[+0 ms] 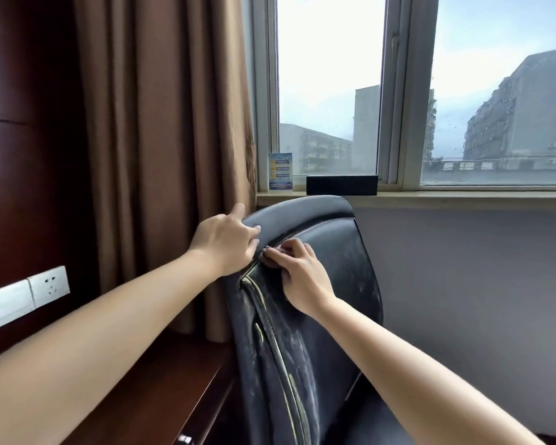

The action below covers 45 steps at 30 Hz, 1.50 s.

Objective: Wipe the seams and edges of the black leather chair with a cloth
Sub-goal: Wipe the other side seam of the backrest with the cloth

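The left hand (227,240) lies at nine o'clock of the chair (328,284) top, fingers nearly straight, resting on the upper left edge. At three o'clock of it, the right hand (297,274) curls its fingers, pressing a barely visible cloth (268,260) into the seam.

Single view, head-mounted, wide-angle; looks forward and slightly down from behind the backrest of the black leather chair (305,300), close enough that both forearms run in from the bottom corners. Faces the window (398,91) and its sill (463,199), with the curtain (167,123) at left. Straight lines bow near the edges.
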Available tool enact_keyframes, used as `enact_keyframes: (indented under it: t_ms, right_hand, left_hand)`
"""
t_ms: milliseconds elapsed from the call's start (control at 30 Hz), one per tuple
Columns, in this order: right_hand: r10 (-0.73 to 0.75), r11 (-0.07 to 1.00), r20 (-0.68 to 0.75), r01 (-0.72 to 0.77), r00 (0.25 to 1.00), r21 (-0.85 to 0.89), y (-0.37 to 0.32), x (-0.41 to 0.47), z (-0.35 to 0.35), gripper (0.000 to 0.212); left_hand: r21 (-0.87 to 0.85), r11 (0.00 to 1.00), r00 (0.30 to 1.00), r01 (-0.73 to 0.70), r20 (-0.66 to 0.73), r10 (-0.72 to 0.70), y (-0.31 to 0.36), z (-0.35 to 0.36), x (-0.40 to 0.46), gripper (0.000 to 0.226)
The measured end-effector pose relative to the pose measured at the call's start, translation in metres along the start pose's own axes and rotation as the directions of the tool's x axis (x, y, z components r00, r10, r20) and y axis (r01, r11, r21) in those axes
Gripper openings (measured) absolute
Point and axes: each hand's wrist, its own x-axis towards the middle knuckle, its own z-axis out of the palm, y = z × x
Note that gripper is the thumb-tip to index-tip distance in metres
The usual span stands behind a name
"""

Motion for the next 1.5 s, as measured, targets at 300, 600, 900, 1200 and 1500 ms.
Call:
enact_keyframes:
  t_ms: [300,600,900,1200,1500]
  right_hand:
    - [0.217,0.966,0.077,-0.203,0.973,-0.158,0.007,0.011,-0.012,0.053]
    - [0.2,0.979,0.093,-0.194,0.975,-0.071,0.005,0.01,-0.007,0.054]
    - [0.206,0.973,0.014,-0.204,0.978,-0.105,0.028,0.02,0.008,0.054]
    - [0.452,0.863,0.035,-0.427,0.891,-0.271,0.08,0.064,0.007,0.054]
    - [0.384,0.923,-0.052,-0.385,0.922,-0.024,0.062,0.044,0.023,0.055]
  left_hand:
    - [0.02,1.0,1.0,-0.005,0.029,0.004,0.003,-0.02,-0.026,0.039]
    - [0.13,0.942,0.941,-0.309,0.189,0.282,-0.008,0.0,-0.01,0.052]
    - [-0.048,0.948,0.942,-0.314,0.113,0.317,-0.016,0.023,0.014,0.05]
    - [-0.207,0.924,0.944,-0.322,0.009,0.331,-0.022,0.05,0.038,0.047]
    - [-0.291,0.905,0.949,-0.31,-0.144,0.279,-0.02,0.06,0.037,0.044]
